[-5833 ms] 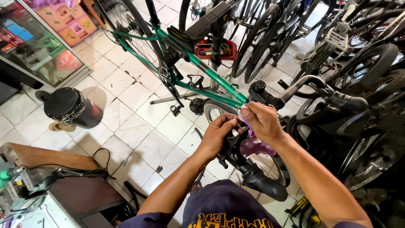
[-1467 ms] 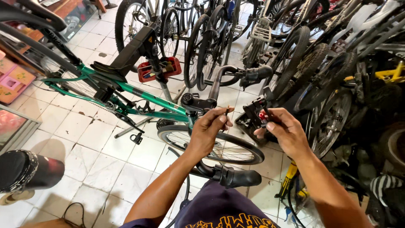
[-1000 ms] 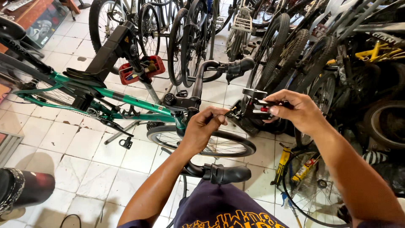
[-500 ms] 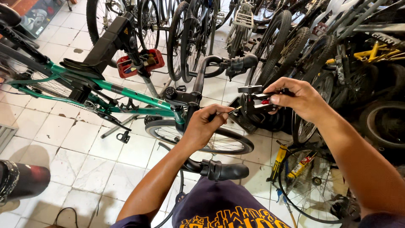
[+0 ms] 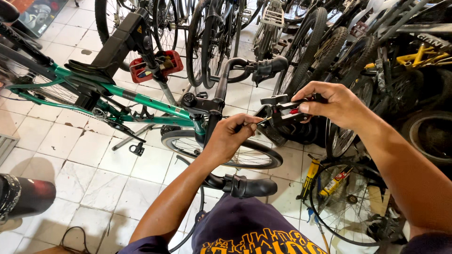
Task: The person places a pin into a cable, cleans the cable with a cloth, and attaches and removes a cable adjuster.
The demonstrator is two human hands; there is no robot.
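Between the hands, the thin tool (image 5: 258,122) lies level, pinched by the left hand (image 5: 230,138), tip meeting the brake lever (image 5: 282,109) gripped by the right hand (image 5: 332,104).

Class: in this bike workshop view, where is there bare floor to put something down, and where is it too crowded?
Bare white tiles lie below the green bike frame, between the black cylinder at left and the front wheel. A smaller patch lies beyond the red tray. The right side is crowded: parked bikes, a loose wheel, tools.
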